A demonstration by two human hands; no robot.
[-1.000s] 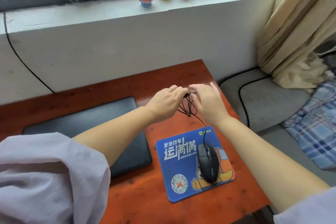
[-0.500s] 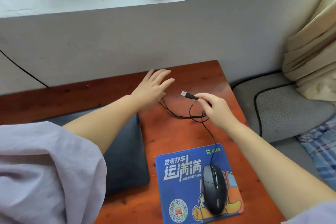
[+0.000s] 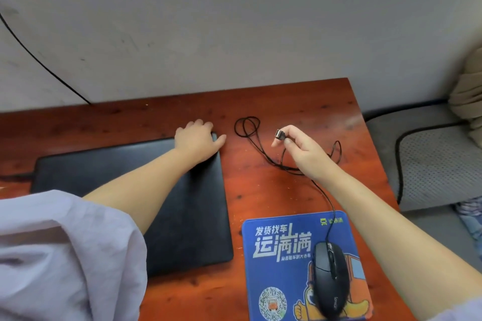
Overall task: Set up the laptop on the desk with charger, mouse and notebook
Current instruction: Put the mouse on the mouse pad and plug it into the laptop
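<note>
A closed black laptop (image 3: 182, 203) lies flat on the red-brown desk (image 3: 260, 190). My left hand (image 3: 197, 137) rests on its far right corner, fingers curled over the edge. My right hand (image 3: 300, 148) holds the mouse's USB plug (image 3: 279, 135) pinched between thumb and fingers, a little above the desk and to the right of the laptop. The thin black mouse cable (image 3: 247, 128) lies in loose loops on the desk behind my right hand. The black mouse (image 3: 330, 281) sits on a blue mouse pad (image 3: 273, 268) at the front right.
A white wall and sill (image 3: 234, 34) rise right behind the desk. A black cable (image 3: 39, 60) runs down the wall at the left. A grey cushioned seat (image 3: 430, 164) stands beyond the desk's right edge.
The view tilted down. My left hand left the cable and came down onto the laptop's far right corner. The cable uncoiled onto the desk, and my right hand now holds only the plug.
</note>
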